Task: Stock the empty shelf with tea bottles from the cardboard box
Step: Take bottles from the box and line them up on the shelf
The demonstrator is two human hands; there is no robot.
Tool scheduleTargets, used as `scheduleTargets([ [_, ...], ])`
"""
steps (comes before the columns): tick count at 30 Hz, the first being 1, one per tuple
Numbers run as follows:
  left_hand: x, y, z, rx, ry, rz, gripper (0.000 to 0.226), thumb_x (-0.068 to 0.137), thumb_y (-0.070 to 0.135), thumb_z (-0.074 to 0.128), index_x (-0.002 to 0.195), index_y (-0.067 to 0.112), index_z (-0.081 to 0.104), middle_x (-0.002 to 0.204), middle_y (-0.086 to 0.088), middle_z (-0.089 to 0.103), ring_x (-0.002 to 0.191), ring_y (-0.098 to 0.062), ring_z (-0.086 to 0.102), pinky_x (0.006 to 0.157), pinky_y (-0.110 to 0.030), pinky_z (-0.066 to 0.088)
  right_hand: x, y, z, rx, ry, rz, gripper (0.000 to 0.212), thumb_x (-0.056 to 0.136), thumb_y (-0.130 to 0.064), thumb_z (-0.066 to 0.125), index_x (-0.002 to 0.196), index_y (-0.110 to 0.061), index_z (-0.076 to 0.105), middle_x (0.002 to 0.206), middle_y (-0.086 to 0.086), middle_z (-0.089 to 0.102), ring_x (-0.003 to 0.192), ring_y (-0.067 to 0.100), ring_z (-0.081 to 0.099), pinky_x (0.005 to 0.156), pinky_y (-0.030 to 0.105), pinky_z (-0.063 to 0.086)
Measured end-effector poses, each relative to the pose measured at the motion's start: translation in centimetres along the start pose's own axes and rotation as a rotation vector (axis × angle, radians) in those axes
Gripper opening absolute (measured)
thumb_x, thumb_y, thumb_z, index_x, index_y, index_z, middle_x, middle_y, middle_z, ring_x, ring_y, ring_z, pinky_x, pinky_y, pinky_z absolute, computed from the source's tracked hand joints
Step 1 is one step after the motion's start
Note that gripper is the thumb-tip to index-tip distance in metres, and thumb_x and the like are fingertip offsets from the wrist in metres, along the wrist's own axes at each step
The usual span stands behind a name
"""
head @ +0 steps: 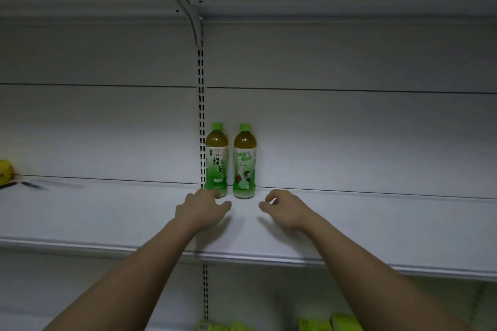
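Two green tea bottles with green caps stand upright side by side at the back of the white shelf (376, 223): the left bottle (216, 153) and the right bottle (244, 158). My left hand (201, 209) hovers just in front of the left bottle, fingers apart, its fingertips at the bottle's base. My right hand (285, 209) is to the right of the right bottle's base, fingers loosely curled, holding nothing. The cardboard box is out of view.
A slotted upright (201, 115) runs down the back wall beside the left bottle. A bracket (188, 8) carries the shelf above. A yellow object (5, 172) sits at the far left. Green packages (330, 324) lie on the shelf below.
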State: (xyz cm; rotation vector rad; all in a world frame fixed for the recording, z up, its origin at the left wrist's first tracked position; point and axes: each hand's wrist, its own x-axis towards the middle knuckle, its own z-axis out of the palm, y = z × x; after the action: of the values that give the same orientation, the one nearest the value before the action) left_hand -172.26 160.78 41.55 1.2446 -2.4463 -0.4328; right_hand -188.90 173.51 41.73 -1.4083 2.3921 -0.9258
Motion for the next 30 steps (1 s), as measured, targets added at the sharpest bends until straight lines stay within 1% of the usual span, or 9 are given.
scheduleTargets([
  [6, -4.2, 1.2, -1.1, -0.01, 0.003, 0.037, 0.056, 0.084, 0.062, 0.046, 0.126, 0.027, 0.057, 0.134, -0.006, 0.056, 0.121, -0.029, 0.051, 0.102, -0.044, 0.042, -5.0, -0.5, -1.5, -0.143, 0.063, -0.036, 0.044, 0.091, -0.052, 0.05, 0.119, -0.02, 0.06, 0.125, 0.007, 0.062, 0.108, 0.026, 0.059, 0.092, 0.036, 0.048],
  [10, -9.0, 1.8, -0.1, -0.029, 0.048, 0.102, 0.048, 0.083, 0.062, 0.046, 0.114, 0.03, 0.064, 0.119, -0.004, 0.066, 0.113, -0.029, 0.056, 0.097, -0.045, 0.046, -9.7, -0.7, -0.6, -0.241, 0.102, -0.117, 0.037, 0.09, -0.054, 0.049, 0.105, -0.024, 0.064, 0.105, 0.002, 0.067, 0.094, 0.024, 0.062, 0.075, 0.032, 0.045],
  [12, -11.7, 1.9, 0.8, -0.063, 0.065, 0.129, 0.045, 0.083, 0.059, 0.047, 0.11, 0.028, 0.066, 0.114, -0.005, 0.068, 0.111, -0.03, 0.057, 0.095, -0.044, 0.047, -12.1, -0.3, 0.1, -0.235, 0.132, -0.139, 0.033, 0.089, -0.053, 0.049, 0.099, -0.026, 0.065, 0.099, 0.002, 0.067, 0.092, 0.025, 0.062, 0.072, 0.032, 0.042],
  [15, -15.4, 1.5, 2.5, -0.084, 0.113, 0.169, 0.04, 0.083, 0.051, 0.051, 0.105, 0.024, 0.07, 0.109, -0.008, 0.067, 0.105, -0.03, 0.059, 0.088, -0.039, 0.05, -15.3, 1.0, 1.7, -0.198, 0.12, -0.133, 0.029, 0.089, -0.049, 0.051, 0.095, -0.025, 0.068, 0.103, 0.004, 0.07, 0.096, 0.027, 0.062, 0.076, 0.034, 0.047],
  [18, -18.5, 0.9, 4.3, -0.088, 0.179, 0.183, 0.034, 0.083, 0.042, 0.052, 0.102, 0.021, 0.071, 0.108, -0.011, 0.065, 0.103, -0.031, 0.059, 0.088, -0.041, 0.049, -17.9, 2.8, 3.9, -0.17, 0.069, -0.078, 0.029, 0.089, -0.045, 0.053, 0.095, -0.022, 0.07, 0.107, 0.007, 0.071, 0.103, 0.029, 0.063, 0.083, 0.036, 0.049],
  [21, -21.3, 0.3, 6.8, -0.146, 0.073, 0.133, 0.029, 0.083, 0.036, 0.053, 0.096, 0.019, 0.072, 0.1, -0.008, 0.071, 0.098, -0.03, 0.063, 0.084, -0.039, 0.052, -19.8, 4.6, 6.6, -0.126, 0.012, -0.017, 0.027, 0.089, -0.04, 0.056, 0.09, -0.017, 0.071, 0.103, 0.013, 0.072, 0.102, 0.031, 0.064, 0.085, 0.036, 0.051],
  [25, -25.1, -1.4, 11.8, -0.145, -0.002, 0.044, 0.021, 0.083, 0.034, 0.052, 0.091, 0.025, 0.07, 0.097, -0.002, 0.071, 0.092, -0.026, 0.064, 0.078, -0.037, 0.053, -22.2, 7.3, 11.4, -0.056, -0.104, 0.07, 0.032, 0.088, -0.033, 0.057, 0.083, -0.004, 0.07, 0.087, 0.019, 0.071, 0.086, 0.034, 0.066, 0.074, 0.039, 0.051],
  [28, -27.7, -3.1, 17.1, -0.144, -0.07, 0.007, 0.021, 0.084, 0.032, 0.053, 0.091, 0.022, 0.071, 0.098, -0.005, 0.071, 0.093, -0.029, 0.064, 0.077, -0.036, 0.053, -24.4, 10.3, 16.0, -0.049, -0.162, 0.11, 0.021, 0.087, -0.026, 0.056, 0.072, -0.014, 0.065, 0.077, 0.008, 0.065, 0.077, 0.025, 0.059, 0.071, 0.034, 0.048],
  [30, -29.4, -4.4, 20.8, -0.112, -0.178, -0.041, 0.024, 0.085, 0.032, 0.054, 0.096, 0.02, 0.071, 0.101, -0.008, 0.07, 0.096, -0.03, 0.064, 0.079, -0.038, 0.054, -26.2, 12.8, 19.3, 0.007, -0.239, 0.125, 0.032, 0.088, -0.013, 0.053, 0.057, -0.016, 0.048, 0.063, 0.006, 0.05, 0.065, 0.022, 0.048, 0.064, 0.033, 0.039],
])
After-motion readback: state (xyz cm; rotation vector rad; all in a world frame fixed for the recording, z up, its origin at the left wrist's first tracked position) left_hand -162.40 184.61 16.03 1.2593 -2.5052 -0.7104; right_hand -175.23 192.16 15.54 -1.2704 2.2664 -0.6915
